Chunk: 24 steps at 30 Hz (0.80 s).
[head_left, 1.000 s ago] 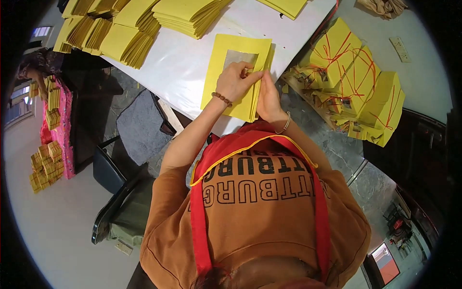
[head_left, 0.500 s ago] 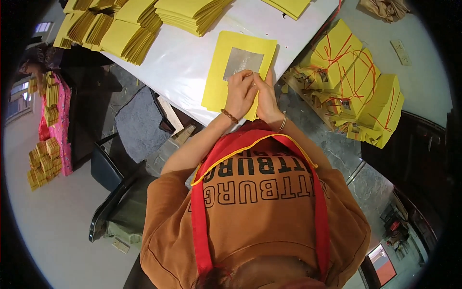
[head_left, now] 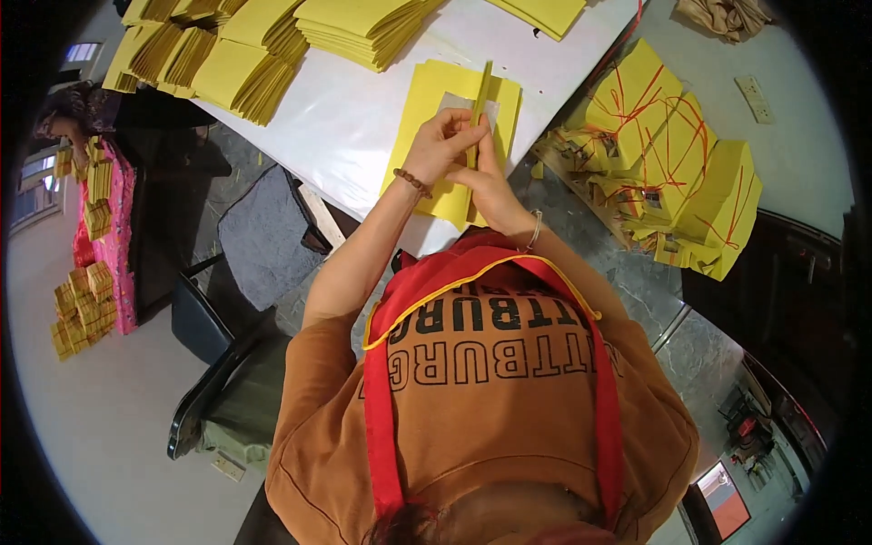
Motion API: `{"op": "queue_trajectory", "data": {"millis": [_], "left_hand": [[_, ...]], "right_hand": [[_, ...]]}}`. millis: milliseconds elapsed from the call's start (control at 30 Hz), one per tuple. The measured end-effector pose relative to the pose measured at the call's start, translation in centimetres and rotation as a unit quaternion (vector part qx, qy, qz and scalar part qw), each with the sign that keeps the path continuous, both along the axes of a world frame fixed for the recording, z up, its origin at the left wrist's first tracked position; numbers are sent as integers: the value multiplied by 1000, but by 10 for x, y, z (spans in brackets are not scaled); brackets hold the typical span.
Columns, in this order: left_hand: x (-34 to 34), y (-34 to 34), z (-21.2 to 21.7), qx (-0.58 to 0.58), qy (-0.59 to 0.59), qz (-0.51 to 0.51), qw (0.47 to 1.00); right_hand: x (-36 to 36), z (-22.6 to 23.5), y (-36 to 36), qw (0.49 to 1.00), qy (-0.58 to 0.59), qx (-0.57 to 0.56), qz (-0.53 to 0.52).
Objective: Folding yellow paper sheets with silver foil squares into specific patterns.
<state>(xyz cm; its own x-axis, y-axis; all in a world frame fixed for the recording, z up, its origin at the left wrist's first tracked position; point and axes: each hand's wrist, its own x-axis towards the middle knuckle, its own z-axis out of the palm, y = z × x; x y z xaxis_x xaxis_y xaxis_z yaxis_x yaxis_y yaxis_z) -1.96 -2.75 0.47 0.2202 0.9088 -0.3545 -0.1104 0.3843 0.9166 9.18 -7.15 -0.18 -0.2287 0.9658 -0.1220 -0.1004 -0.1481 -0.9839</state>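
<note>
Over the white-covered table (head_left: 309, 154), both my hands grip a yellow paper sheet (head_left: 483, 86) that stands nearly edge-on as a narrow upright strip. My left hand (head_left: 442, 145) pinches it from the left side, thumb across its near face. From the right, my right hand (head_left: 492, 182) closes on the same sheet, partly behind it. Beneath them lies a flat yellow paper piece (head_left: 420, 118) with a grey patch (head_left: 451, 102), partly covered by my left hand. Whether the upright sheet and the flat piece are joined, I cannot tell.
Stacks of folded yellow paper (head_left: 241, 77) fill the table's far left, with another yellow stack (head_left: 545, 14) at its far edge. Yellow bundles tied with red string (head_left: 677, 145) lie on the right. A black chair (head_left: 202, 313) and grey cloth (head_left: 270, 232) are at left, beyond them a person's arm (head_left: 68, 132).
The yellow sheet that lay flat under my fingers is now raised edge-on between my hands. My left hand has shifted slightly left and up, and the grey patch is partly covered.
</note>
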Motion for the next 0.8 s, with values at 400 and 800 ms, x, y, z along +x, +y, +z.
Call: {"op": "queue_trajectory", "data": {"millis": [400,800], "left_hand": [[2,-9,-13,-15,-59,44,997],[-1,-9,-20,-4,-89,30,996]], "right_hand": [[17,-9,-7,942,286,-159,-68],[12,-7,-8,998,41,33,44]]}}
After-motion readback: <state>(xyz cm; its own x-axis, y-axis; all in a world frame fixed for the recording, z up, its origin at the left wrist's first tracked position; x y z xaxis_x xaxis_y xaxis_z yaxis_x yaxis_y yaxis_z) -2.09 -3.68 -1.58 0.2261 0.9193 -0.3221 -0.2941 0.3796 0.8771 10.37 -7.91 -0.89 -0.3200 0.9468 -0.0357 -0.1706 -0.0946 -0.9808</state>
